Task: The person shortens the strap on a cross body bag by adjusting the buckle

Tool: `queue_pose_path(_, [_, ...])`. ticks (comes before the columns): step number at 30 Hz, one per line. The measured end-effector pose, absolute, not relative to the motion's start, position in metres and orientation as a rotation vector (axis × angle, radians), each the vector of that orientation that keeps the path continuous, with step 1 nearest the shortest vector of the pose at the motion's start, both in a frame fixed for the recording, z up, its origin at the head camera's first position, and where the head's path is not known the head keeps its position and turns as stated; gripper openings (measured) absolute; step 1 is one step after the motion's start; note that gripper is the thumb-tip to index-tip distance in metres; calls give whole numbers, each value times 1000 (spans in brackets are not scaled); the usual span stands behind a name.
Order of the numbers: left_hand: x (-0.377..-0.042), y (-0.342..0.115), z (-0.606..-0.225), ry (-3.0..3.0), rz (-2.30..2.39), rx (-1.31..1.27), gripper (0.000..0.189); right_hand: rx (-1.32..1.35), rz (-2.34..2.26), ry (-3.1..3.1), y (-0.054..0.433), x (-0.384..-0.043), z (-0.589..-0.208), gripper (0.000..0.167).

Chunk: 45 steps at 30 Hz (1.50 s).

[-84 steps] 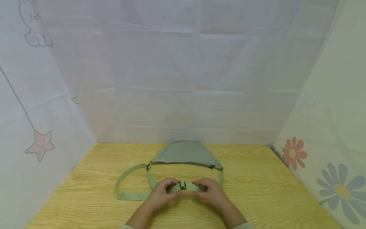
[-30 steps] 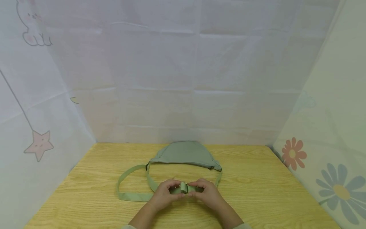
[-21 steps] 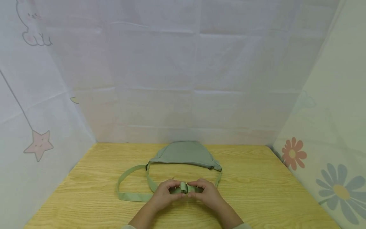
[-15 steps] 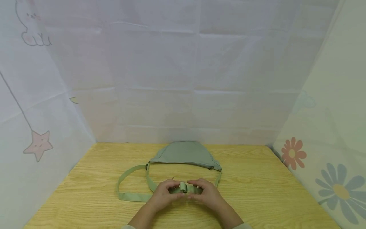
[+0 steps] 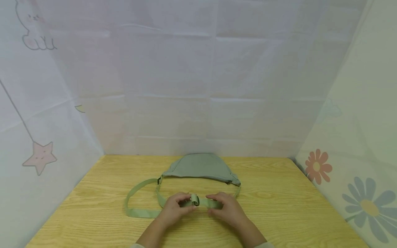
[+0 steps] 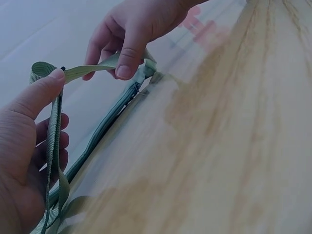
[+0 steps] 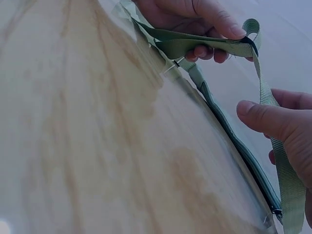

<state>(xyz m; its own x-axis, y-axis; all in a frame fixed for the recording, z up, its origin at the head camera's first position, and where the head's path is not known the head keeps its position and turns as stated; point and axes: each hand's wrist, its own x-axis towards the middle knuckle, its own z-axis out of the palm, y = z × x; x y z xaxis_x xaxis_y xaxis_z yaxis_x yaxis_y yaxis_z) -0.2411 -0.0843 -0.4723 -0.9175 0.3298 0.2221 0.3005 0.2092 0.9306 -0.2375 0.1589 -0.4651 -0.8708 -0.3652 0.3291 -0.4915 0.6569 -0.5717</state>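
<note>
A grey-green waist bag (image 5: 201, 167) lies flat toward the back of the table, its zipper edge facing me. Its light green webbing strap (image 5: 204, 203) is raised in front of the bag, between both hands. My left hand (image 5: 173, 209) pinches the strap at the black slider buckle (image 5: 197, 200), thumb on the near side. A small strap loop (image 7: 252, 27) stands up out of the buckle. My right hand (image 5: 228, 209) holds the strap a little to the right, thumb and fingers on either side of it. In the left wrist view, doubled strap (image 6: 52, 146) runs down past the left fingers.
A slack strap loop (image 5: 142, 213) lies on the wood-grain table (image 5: 279, 206) to the left. A second black buckle (image 5: 159, 180) sits at the bag's left end. Pale printed cloth (image 5: 198, 86) encloses the back and sides.
The left hand and buckle have shifted slightly left, and the hands are farther apart. More strap shows between buckle and right hand. The strap loop at the buckle is bigger than 2.8 s ago.
</note>
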Motion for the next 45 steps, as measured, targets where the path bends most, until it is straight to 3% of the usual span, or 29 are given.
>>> queue_pose_path(22, [-245, -94, -473, 2380, 1839, 667, 38, 568, 1306, -2719, 161, -240, -465, 36])
queue_pose_path(45, [-242, -78, -475, 2321, 1760, 793, 30, 676, 1365, -2711, 147, -236, -464, 37])
